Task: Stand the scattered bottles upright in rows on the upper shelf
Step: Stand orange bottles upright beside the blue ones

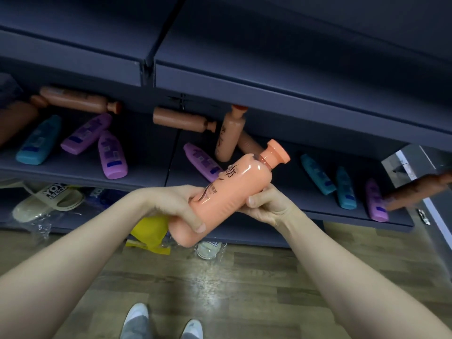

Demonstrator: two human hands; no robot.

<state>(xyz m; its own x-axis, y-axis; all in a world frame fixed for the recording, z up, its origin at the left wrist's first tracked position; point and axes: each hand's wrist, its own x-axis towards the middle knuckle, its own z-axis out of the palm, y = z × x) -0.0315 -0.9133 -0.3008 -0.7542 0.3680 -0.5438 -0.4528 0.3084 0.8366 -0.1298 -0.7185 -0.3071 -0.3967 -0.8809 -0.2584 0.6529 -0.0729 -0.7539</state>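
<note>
1. A dark blue shelving unit [281,77] is filling the background above a wooden floor [244,277].
2. Brown bottles [181,118], purple bottles [112,155] and teal bottles [39,140] are lying scattered on its middle shelf [146,165].
3. The peach bottle [230,192] is hanging tilted in front of that shelf, with its cap pointing up and to the right.
4. The left hand [171,204] is gripping the bottle's base end, its fingers curling round it.
5. The right hand [266,204] is clasping the bottle's other side, its thumb pressing on the body.

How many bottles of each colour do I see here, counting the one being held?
Orange bottles: 7, some partly hidden, one gripped by left hand and right hand
Purple bottles: 4
Blue bottles: 3
Total: 14
</note>
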